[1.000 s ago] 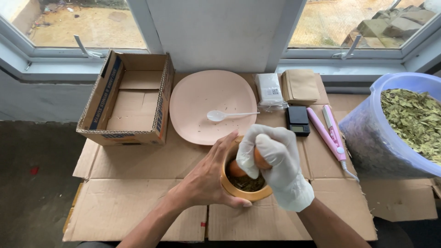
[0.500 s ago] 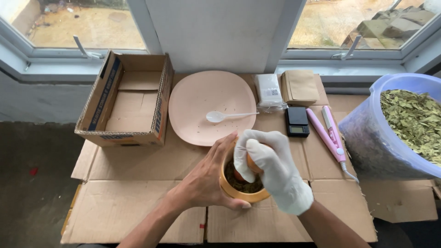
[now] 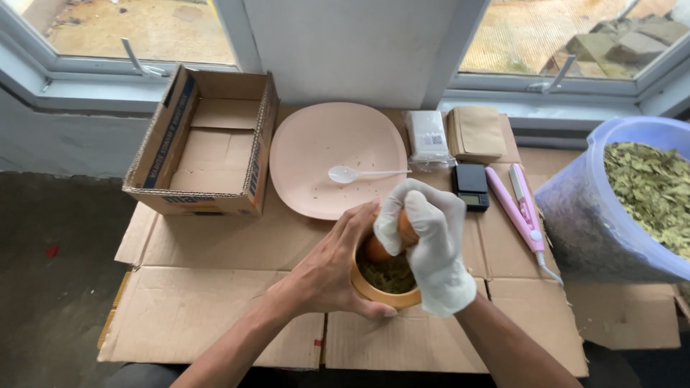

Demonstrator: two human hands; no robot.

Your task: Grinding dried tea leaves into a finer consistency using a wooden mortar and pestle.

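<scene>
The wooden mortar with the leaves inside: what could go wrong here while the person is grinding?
1. The wooden mortar stands on flattened cardboard, right over a seam. Only the bare left hand steadies it, so it may tip or slide under pressure.
2. The crushed leaves lie close to the rim, so bits could spill out.
3. The gloved right hand covers the pestle; a slip could hit the left fingers at the rim.
</scene>
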